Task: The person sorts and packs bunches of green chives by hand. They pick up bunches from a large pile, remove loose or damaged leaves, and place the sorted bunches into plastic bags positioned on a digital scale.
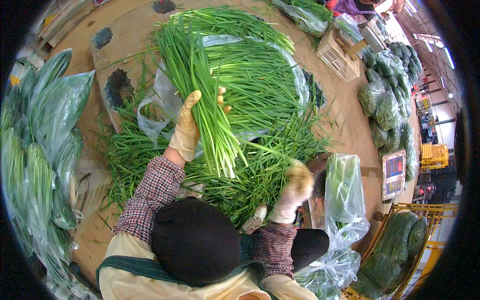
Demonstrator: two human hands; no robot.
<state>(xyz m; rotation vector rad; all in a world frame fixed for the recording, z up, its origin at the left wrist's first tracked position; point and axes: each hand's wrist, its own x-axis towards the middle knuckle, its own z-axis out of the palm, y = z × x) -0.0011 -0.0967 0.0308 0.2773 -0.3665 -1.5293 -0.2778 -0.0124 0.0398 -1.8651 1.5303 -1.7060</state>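
Note:
My left hand (187, 129), in a pale yellow glove, grips a bundle of garlic chives (212, 116). Its white stem ends point down towards me and its green leaves slant up to the left. Lower right of the bundle is my right hand (299, 182), gloved and blurred by motion. A loose chive leaf (268, 149) stretches from the bundle's side to its fingers and looks pinched there. Behind the bundle, a large heap of chives (258, 82) lies on a clear plastic sheet (299, 84). Loose chive leaves (240, 198) cover the ground below my hands.
Bagged chives (56, 108) are piled on the left. To the right stand a filled plastic bag (343, 187), a scale display (393, 174) and a yellow crate (427, 210) of bagged greens. Farther off are a cream crate (337, 56), stacked bags (386, 101) and another person (348, 8).

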